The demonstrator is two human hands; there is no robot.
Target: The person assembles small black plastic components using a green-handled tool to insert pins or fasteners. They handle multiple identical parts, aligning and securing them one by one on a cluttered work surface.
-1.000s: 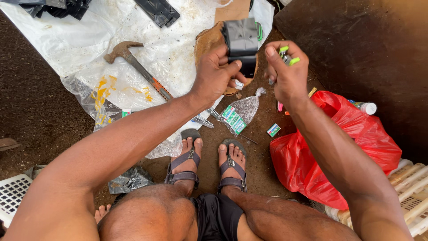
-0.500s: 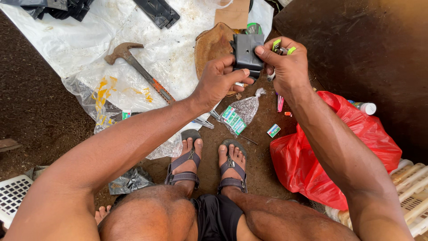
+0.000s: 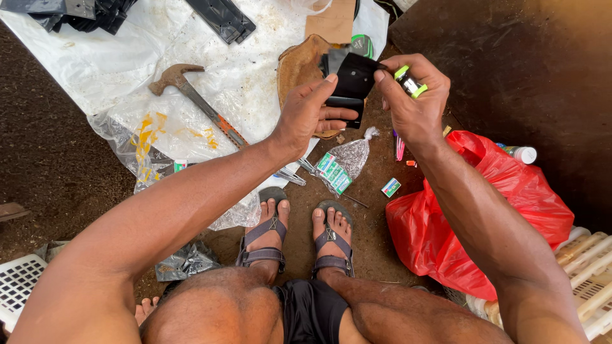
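Observation:
Both hands meet over a small black flat piece (image 3: 352, 86) held up in front of me. My left hand (image 3: 309, 111) grips its lower left side with thumb and fingers. My right hand (image 3: 414, 105) pinches its upper right corner and also holds a small green and silver cylinder (image 3: 409, 83) between the fingers. Below the piece lies a brown leather-like pad (image 3: 305, 67) on the ground. My sandalled feet (image 3: 296, 232) rest on the dirt beneath.
A claw hammer (image 3: 197, 105) lies on a white plastic sheet (image 3: 95, 57). A clear bag of small green packets (image 3: 341, 165), a red plastic bag (image 3: 510, 210), a white bottle (image 3: 523, 153), black strips (image 3: 223, 18) and white crates (image 3: 590, 274) lie around me.
Both hands have shifted the black piece rightward and turned it; my right hand, which was apart holding the green item, now pinches the piece's corner.

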